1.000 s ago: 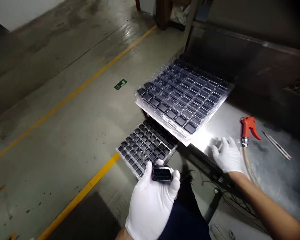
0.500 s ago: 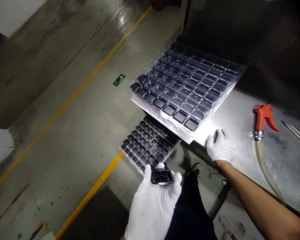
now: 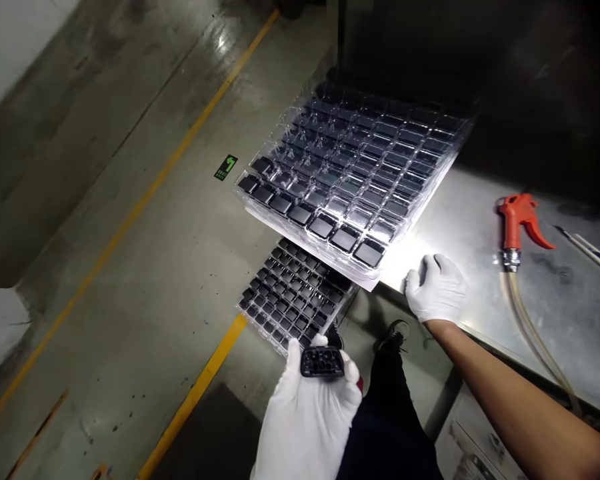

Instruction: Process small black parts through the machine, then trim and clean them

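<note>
My left hand [image 3: 310, 407], in a white glove, holds a small black plastic part [image 3: 322, 362] between thumb and fingers. The part is a rounded rectangle, its hollow, patterned side facing me. My right hand [image 3: 436, 288], also gloved, rests on the metal table's [image 3: 475, 207] front edge, thumb apart from loosely bent fingers, with nothing seen in it. Left of it, a stack of clear plastic trays [image 3: 375, 273] juts past the table edge. Black pieces fill its front row and one pocket behind that row at the left; the other pockets look vacant.
A second tray of black pieces [image 3: 290, 290] sits lower, beyond my left hand. On the table lie an orange air blow gun [image 3: 517, 223] with its hose [image 3: 525, 320] and a thin pen-like tool [image 3: 587, 250]. A yellow line [image 3: 195, 383] crosses the floor.
The view has shifted slightly, so the trays and blow gun appear further left. In my left hand the black part has tilted, showing its hollow side more plainly. My right hand stays on the table edge.
</note>
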